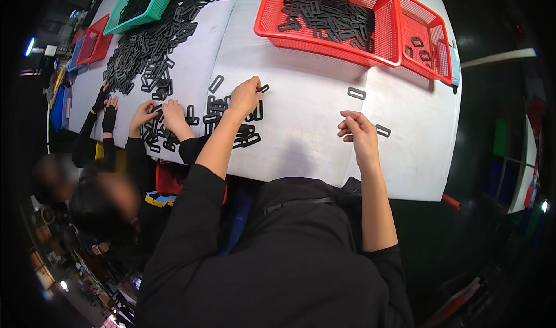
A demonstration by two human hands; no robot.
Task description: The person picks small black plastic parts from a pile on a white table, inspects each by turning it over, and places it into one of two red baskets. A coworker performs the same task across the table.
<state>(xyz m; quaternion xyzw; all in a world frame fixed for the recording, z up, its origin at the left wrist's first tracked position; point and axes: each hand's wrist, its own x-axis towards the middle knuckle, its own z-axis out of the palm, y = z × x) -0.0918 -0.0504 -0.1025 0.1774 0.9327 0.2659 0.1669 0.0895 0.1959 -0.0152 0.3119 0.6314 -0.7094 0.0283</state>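
My left hand (pixel 245 99) is above a small heap of black rectangular rings (pixel 215 109) on the white table. Its fingertips pinch one black rectangular ring (pixel 264 88), partly hidden by the hand. My right hand (pixel 361 136) hovers over the table at the right with fingers loosely bent and apart, and nothing shows in it. Just beside its knuckles lies a single ring (pixel 383 130). Another loose ring (pixel 357 93) lies farther off, beyond the right fingertips. One more ring (pixel 216 83) rests apart from the heap, on its far side.
A large red basket (pixel 324 48) full of rings stands at the back, with a smaller red basket (pixel 437 72) holding several rings on its right. Co-workers' hands (pixel 174 117) handle rings at the left. Beyond them spreads a big ring pile (pixel 142 56) beside a green basket (pixel 168 5).
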